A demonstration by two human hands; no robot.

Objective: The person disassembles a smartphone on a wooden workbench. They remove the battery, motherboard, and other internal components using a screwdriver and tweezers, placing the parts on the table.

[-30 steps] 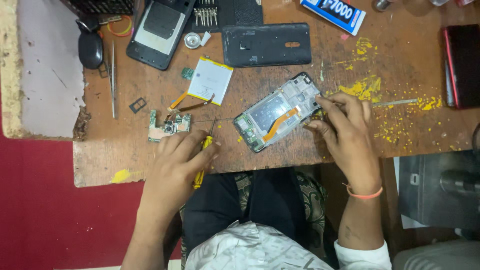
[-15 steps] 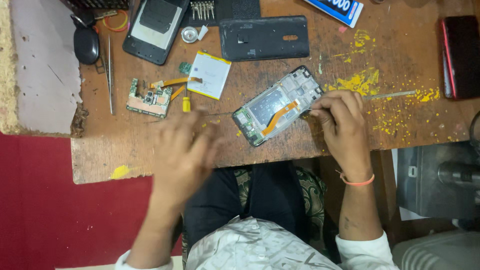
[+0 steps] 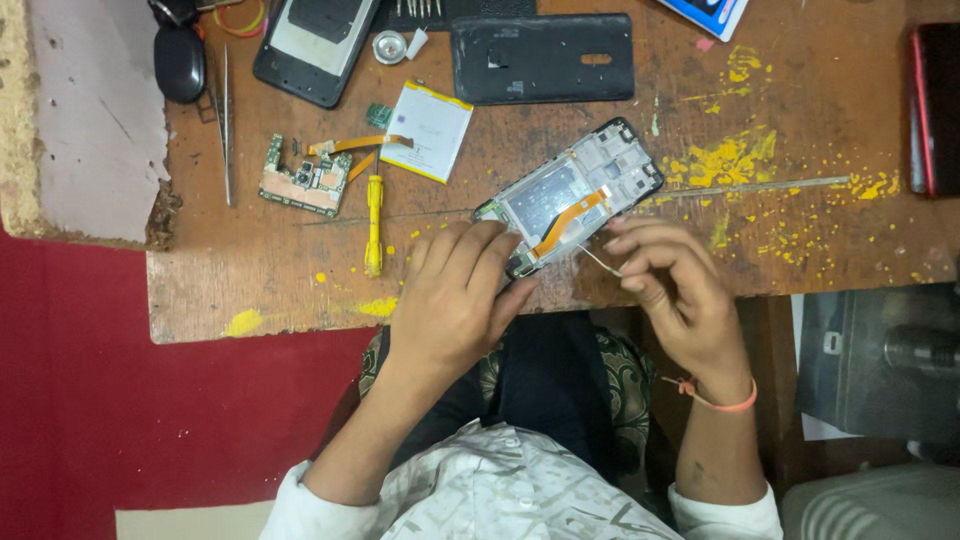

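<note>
the opened phone (image 3: 570, 195) lies tilted on the wooden table (image 3: 800, 240), close to the near edge, its back cover off and an orange ribbon cable running across its inside. the left hand (image 3: 455, 290) rests on the phone's lower left corner, fingers bent over the frame and pressing it down; this looks meant to keep the body from sliding. the hand is part closed, with nothing else in it.

the right hand (image 3: 675, 290) sits just beside the phone's lower right edge. its thumb and forefinger are pinched on a thin pale strip (image 3: 598, 262), which slants toward the frame; what the strip is cannot be told. the other fingers are curled loosely.

set aside to the left, apart from the phone: a yellow screwdriver (image 3: 373, 225) lying lengthwise, a green circuit board (image 3: 305, 180), and a white flat battery (image 3: 428, 130) with an orange lead. these appear laid out within reach as removed parts. a black back cover (image 3: 545, 58) lies further up, a second phone (image 3: 318, 40) at the top left, and tweezers (image 3: 227, 125) near the table's left edge. yellow stains mark the right of the table.
</note>
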